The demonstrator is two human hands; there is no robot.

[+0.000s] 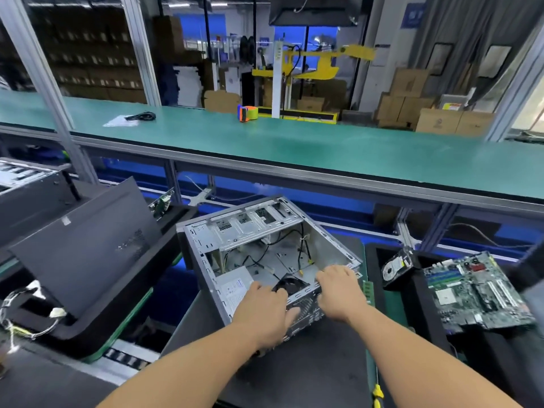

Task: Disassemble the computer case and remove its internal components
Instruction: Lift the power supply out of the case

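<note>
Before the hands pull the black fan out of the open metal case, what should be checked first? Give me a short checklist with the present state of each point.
1. Side panel off the grey metal computer case: ok, the inside is open.
2. Green motherboard already out: ok, it lies to the right.
3. Both hands at the round black fan: ok, left hand and right hand are on the rear wall beside it.
4. Fan screws removed: cannot tell.
5. Fan cable unplugged: cannot tell; loose black cables lie inside.
6. Silver power supply box removed: not ok, it is in the case.
</note>
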